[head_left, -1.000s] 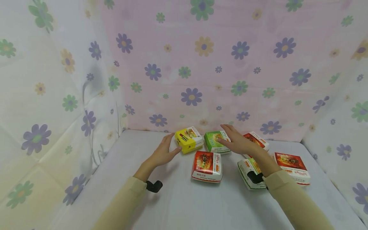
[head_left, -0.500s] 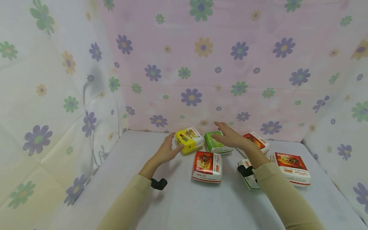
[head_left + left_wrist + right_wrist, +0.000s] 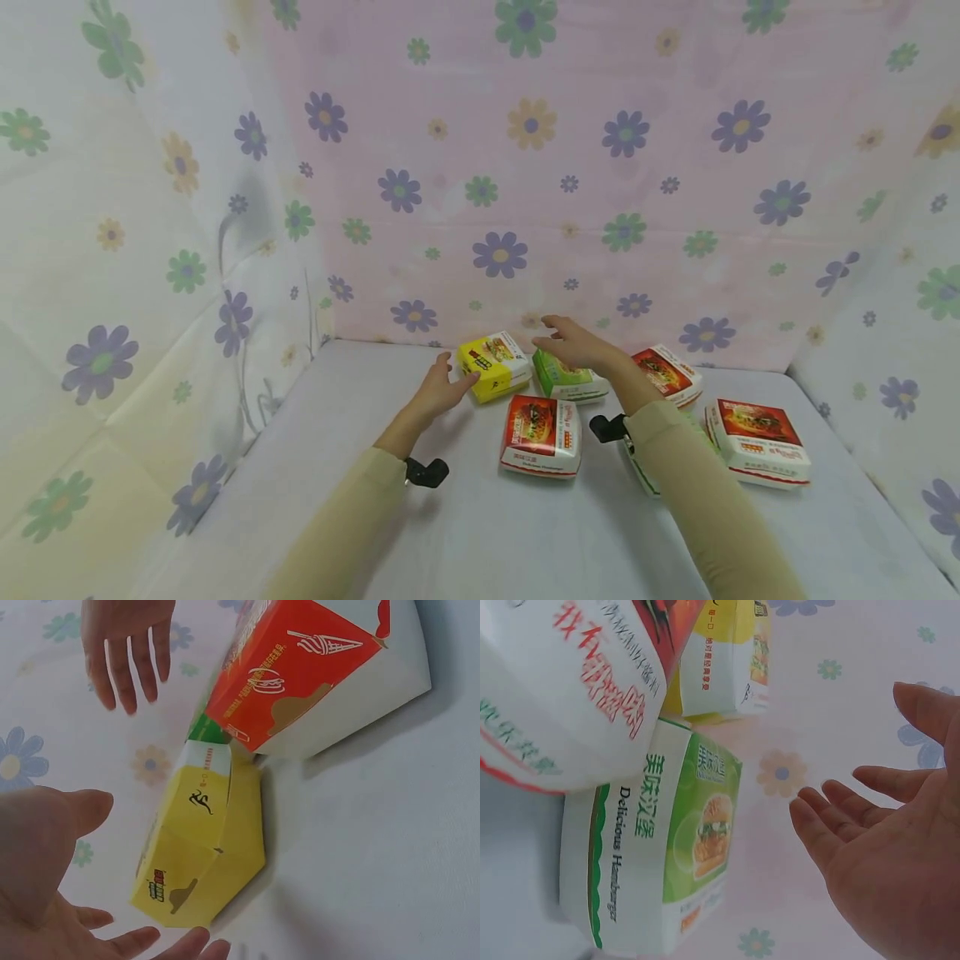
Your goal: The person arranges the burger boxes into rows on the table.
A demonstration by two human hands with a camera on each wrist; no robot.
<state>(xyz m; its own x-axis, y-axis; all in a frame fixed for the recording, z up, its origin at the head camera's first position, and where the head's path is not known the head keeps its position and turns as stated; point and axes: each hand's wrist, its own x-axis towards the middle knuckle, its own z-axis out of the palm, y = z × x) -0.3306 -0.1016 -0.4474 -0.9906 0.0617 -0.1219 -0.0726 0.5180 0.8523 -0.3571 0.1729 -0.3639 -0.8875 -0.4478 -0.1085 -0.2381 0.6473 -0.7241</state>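
Note:
A yellow-and-white hamburger box (image 3: 491, 371) sits near the back edge, its yellow end facing my left hand (image 3: 435, 396). That hand is spread beside it, thumb apart from the fingers; in the left wrist view the fingertips come close to the box (image 3: 199, 840), and I cannot tell whether they touch. To its right stands a green-and-white hamburger box (image 3: 570, 387). My right hand (image 3: 576, 343) hovers above it with relaxed fingers, holding nothing; the right wrist view shows a gap between hand and box (image 3: 697, 825). A red-and-white hamburger box (image 3: 542, 442) lies in front of these two.
More boxes lie on the right of the white tabletop (image 3: 480, 533): a red one (image 3: 663, 373) at the back, another red one (image 3: 757, 437) farther right, and a green-and-white one partly hidden under my right sleeve (image 3: 697, 492). Flowered cloth (image 3: 465, 158) encloses the table.
My right hand has moved left over the green box, from its right side. My left forearm has shifted slightly right while the hand stays beside the yellow box. The boxes stay put.

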